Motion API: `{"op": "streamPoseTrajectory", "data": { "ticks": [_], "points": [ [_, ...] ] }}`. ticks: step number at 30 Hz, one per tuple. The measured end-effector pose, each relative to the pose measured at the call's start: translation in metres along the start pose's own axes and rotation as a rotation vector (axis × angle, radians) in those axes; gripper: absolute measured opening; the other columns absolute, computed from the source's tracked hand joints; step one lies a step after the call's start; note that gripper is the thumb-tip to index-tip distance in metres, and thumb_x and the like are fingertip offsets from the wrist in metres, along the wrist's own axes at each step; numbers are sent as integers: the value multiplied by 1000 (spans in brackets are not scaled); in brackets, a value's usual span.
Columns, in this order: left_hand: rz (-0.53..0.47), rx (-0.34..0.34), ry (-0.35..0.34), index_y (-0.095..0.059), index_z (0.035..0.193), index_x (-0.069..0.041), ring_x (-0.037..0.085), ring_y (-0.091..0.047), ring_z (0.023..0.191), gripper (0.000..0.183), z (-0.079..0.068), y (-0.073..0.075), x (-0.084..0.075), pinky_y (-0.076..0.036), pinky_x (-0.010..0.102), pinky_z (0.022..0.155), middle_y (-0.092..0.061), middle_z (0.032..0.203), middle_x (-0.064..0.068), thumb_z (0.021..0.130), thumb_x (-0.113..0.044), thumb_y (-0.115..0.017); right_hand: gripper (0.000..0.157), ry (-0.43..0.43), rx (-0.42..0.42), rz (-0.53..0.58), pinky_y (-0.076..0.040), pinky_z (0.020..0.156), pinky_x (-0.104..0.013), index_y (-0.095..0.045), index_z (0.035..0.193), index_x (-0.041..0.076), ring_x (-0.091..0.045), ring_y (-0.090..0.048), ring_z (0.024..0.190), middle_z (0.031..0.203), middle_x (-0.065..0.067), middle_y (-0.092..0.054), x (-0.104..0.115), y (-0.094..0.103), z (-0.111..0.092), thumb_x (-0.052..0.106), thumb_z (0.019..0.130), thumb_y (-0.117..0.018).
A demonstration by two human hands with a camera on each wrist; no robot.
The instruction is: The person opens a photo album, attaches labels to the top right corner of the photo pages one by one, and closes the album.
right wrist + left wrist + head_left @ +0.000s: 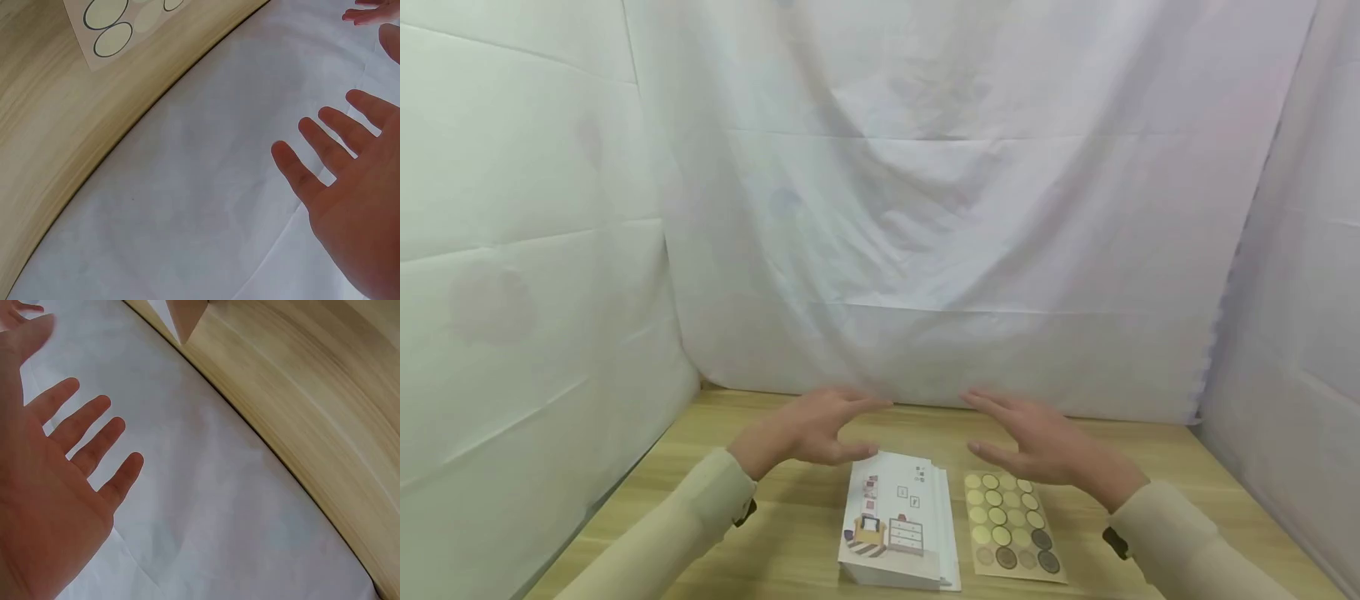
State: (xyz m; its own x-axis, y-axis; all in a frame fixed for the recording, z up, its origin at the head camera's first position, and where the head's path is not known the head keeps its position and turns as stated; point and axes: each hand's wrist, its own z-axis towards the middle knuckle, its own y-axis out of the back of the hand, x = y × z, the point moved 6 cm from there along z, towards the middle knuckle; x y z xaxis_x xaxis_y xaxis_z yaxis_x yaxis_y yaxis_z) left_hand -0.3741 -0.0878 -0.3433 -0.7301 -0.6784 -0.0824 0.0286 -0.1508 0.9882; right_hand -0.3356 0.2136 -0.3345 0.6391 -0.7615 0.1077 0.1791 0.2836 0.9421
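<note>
Both hands are raised over the table with fingers extended and nothing in them. My left hand [823, 427] hovers just behind and left of a white stack of cards or booklets [887, 508], whose top shows a drawn room with a dresser and an armchair. My right hand [1037, 437] is above the far end of a sheet of round stickers [1011, 525], yellow ones with several dark ones near the front. In the left wrist view, a corner of the white stack [181, 315] peeks in at the top. The right wrist view catches a corner of the sticker sheet [94, 53].
A wood-grain table [775, 517] carries the stack and sheet side by side. White cloth [925, 208] hangs behind the table's far edge, with more cloth walls at the left [527, 275] and right [1292, 275].
</note>
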Motion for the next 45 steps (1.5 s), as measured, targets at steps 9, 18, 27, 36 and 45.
{"op": "streamPoseTrajectory", "data": {
  "ticks": [9, 18, 27, 36, 45],
  "points": [
    [-18, 54, -18, -43, 166, -36, 29, -47, 156, 70, -6, -6, -15, -43, 57, 125, -48, 170, -2, 101, -50, -67, 75, -35, 54, 7, -47, 119, -64, -34, 170, 36, -36, -51, 152, 173, -1, -43, 3, -6, -6, 66, 105, -57],
    [-10, 60, -44, -49, 162, -35, 27, -51, 153, 67, -9, -16, -18, -45, 53, 125, -51, 168, 0, 99, -48, -68, 73, -85, 129, 40, -50, 117, -63, -34, 169, 38, -36, -55, 149, 173, 1, -43, 3, -22, -11, 67, 106, -55],
    [-21, 47, -58, -56, 158, -30, 28, -56, 149, 63, -13, -23, -19, -47, 53, 123, -56, 164, 1, 98, -46, -71, 70, -77, 134, 54, -51, 114, -65, -32, 169, 43, -37, -57, 147, 170, 0, -47, 7, -35, -15, 65, 107, -55],
    [-32, 51, -69, -60, 153, -33, 25, -57, 148, 56, -22, -32, -23, -49, 51, 121, -57, 162, -3, 99, -45, -68, 71, -23, 96, 20, -53, 114, -60, -39, 168, 37, -32, -60, 145, 165, 0, -54, 14, -43, -16, 67, 106, -54],
    [-37, 70, -84, -63, 150, -33, 22, -57, 148, 52, -28, -37, -34, -51, 48, 120, -57, 162, -7, 99, -45, -69, 69, 5, 95, 22, -54, 113, -59, -45, 165, 32, -31, -61, 143, 161, 0, -58, 18, -46, -19, 68, 107, -51]
  ]
}}
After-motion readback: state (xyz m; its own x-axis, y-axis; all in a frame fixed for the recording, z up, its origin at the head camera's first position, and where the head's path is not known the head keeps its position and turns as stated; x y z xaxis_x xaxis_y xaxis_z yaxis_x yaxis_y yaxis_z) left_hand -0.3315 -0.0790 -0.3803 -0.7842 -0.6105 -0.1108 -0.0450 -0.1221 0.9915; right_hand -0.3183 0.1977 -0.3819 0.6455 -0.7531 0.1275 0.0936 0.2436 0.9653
